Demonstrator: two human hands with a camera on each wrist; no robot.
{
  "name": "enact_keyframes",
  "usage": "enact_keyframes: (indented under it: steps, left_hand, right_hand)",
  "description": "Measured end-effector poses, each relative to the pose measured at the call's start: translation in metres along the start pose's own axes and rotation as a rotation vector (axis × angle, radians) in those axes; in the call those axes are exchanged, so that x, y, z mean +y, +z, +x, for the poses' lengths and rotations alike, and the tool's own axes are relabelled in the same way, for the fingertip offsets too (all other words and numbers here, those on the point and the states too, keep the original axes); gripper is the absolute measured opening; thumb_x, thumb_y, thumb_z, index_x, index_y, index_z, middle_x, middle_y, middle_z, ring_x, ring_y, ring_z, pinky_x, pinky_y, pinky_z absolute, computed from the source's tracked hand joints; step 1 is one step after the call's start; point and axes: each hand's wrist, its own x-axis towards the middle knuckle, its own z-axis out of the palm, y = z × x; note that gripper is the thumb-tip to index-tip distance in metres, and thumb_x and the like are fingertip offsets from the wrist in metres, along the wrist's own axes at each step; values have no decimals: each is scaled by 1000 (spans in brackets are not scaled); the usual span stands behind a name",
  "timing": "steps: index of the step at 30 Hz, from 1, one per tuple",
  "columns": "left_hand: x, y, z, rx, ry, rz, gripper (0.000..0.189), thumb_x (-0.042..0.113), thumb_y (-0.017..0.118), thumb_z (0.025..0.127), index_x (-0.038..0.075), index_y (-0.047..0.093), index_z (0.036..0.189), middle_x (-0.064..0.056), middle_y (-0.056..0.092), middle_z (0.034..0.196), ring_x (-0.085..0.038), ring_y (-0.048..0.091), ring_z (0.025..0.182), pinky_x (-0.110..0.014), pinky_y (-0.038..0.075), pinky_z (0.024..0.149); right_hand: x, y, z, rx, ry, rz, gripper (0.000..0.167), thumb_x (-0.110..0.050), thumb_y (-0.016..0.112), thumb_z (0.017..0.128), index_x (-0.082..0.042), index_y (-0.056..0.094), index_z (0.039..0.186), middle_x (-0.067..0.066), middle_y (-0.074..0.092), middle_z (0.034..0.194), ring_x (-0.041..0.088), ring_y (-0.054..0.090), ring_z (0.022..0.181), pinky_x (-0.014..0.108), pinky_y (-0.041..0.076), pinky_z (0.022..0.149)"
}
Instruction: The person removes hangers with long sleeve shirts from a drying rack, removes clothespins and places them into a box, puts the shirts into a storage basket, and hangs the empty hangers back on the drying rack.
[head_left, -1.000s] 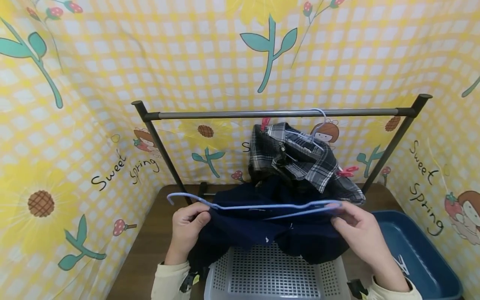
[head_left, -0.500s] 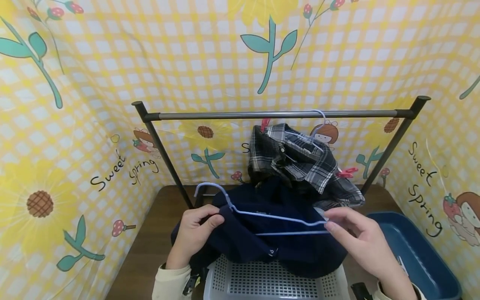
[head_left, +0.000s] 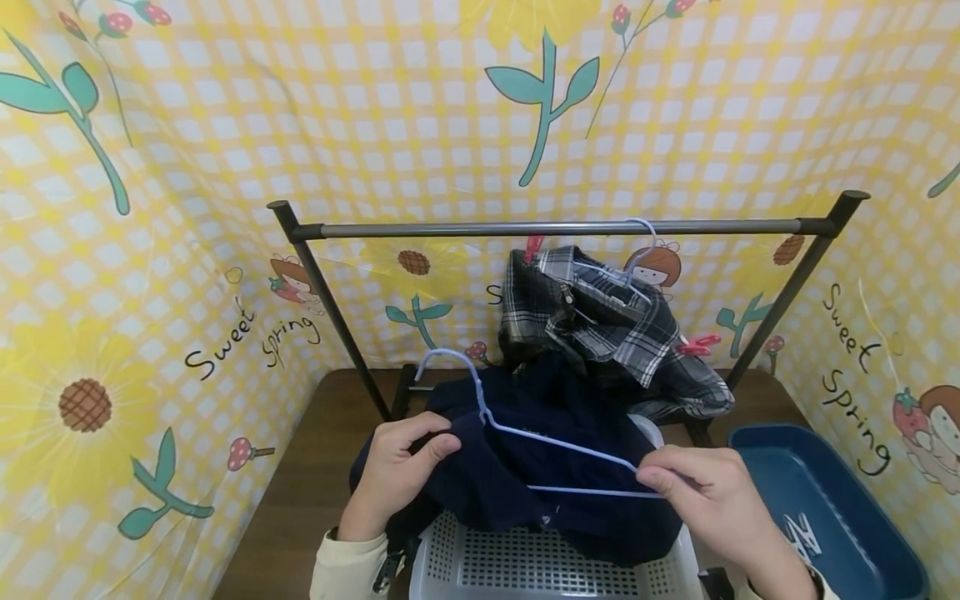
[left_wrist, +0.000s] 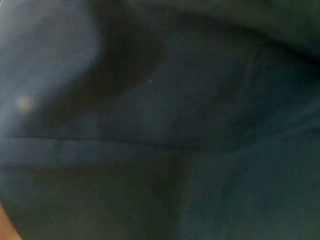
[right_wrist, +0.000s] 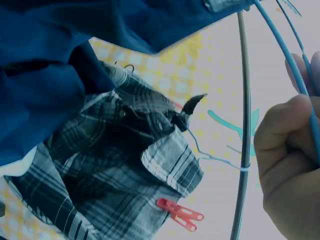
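Head view: My left hand (head_left: 393, 475) pinches the edge of a navy garment (head_left: 468, 471) between thumb and curled forefinger. My right hand (head_left: 712, 500) pinches the right shoulder of a blue hanger (head_left: 566, 444); its hook points far and to the left, and its left arm is hidden by the cloth. The garment lies between my hands, partly over a pale perforated basket (head_left: 555, 575), whose near part shows. Far and right of the middle, a plaid shirt (head_left: 585, 308) hangs on its own hanger from a rack (head_left: 450, 230), with two red clothespins (head_left: 697, 345) at its shoulders. To the right, a blue tray (head_left: 862, 517) holds white clips (head_left: 802, 537) on a brown table (head_left: 277, 500). Yellow checked cloth (head_left: 337, 108) forms the backdrop.

Left wrist view: Dark, blurred fabric fills the field, with a sliver of skin at one corner; from here I cannot tell how my left fingers lie.

Right wrist view: My right thumb and fingers close around the blue hanger; the navy garment stands to the left, the plaid shirt beyond it, one red clothespin clearly visible.
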Motion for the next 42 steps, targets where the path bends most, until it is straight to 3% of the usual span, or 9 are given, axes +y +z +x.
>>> enact_keyframes:
  steps: [7, 11, 15, 18, 21, 25, 29, 37, 42]
  left_hand:
    - [-1, -2, -1, -35, -40, 65, 10, 23, 69, 97, 14, 70, 96, 2, 70, 86, -10, 64, 72, -22, 51, 69]
    - [-1, -6, -2, -75, -64, 98, 7, 14, 73, 94, 14, 69, 100, 2, 70, 91, -11, 66, 78, -24, 52, 74]
    - [-1, -11, -4, -76, -54, 174, 24, 37, 65, 98, 14, 69, 106, 2, 71, 97, -13, 68, 84, -22, 51, 80]
    - [-3, -15, -5, -20, -11, 262, 43, 52, 56, 98, 12, 70, 107, 0, 72, 99, -16, 69, 87, -20, 50, 83]
    - [-7, -18, -6, 94, 66, 319, 44, 50, 56, 100, 8, 71, 103, -2, 72, 95, -18, 69, 84, -19, 50, 83]
    - [-13, -23, -8, 236, 147, 330, 43, 44, 57, 102, 3, 71, 96, -5, 70, 87, -18, 66, 75, -20, 49, 78]
    - [-16, -27, -9, 291, 172, 323, 46, 41, 55, 104, -1, 70, 94, -9, 69, 85, -19, 64, 73, -19, 48, 79]
    - [-14, -34, -7, 270, 102, 344, 27, 26, 61, 103, 2, 71, 95, -7, 69, 88, -20, 65, 77, -20, 48, 81]
    - [-3, -32, 1, 186, 55, 446, 32, 36, 58, 104, 7, 72, 107, -3, 70, 102, -22, 64, 94, -26, 44, 90]
  right_hand:
    - [5, -6, -3, 79, -28, -25, 9, -8, 69, 95, -12, 74, 90, 0, 72, 82, 7, 61, 67, 18, 52, 63]
    - [8, -11, -4, 147, -94, 7, 16, -16, 66, 97, -7, 74, 89, 0, 71, 80, 4, 58, 65, 18, 48, 58]
    - [13, -19, -7, 207, -146, 35, 20, -17, 67, 97, -2, 74, 86, 0, 71, 80, 4, 58, 65, 18, 46, 57]
    - [14, -29, -13, 232, -106, 18, 16, -10, 68, 96, 0, 73, 85, -1, 69, 77, 3, 55, 59, 18, 43, 50]
    - [15, -39, -18, 267, -50, 20, 13, -1, 67, 95, 1, 73, 84, -3, 66, 74, 3, 49, 52, 22, 37, 42]
    - [16, -47, -22, 301, -47, 172, 11, 8, 64, 95, 6, 71, 86, 1, 61, 67, 6, 47, 52, 26, 33, 40]
    - [18, -50, -23, 321, -106, 359, 10, 11, 62, 94, 13, 69, 88, 7, 56, 63, 9, 47, 55, 28, 31, 41]
    - [22, -52, -28, 355, -123, 398, 11, 12, 61, 94, 16, 68, 86, 8, 55, 62, 12, 47, 54, 29, 30, 40]
    - [21, -51, -31, 338, -82, 373, 11, 13, 60, 94, 14, 68, 87, 7, 55, 63, 11, 48, 55, 29, 31, 41]
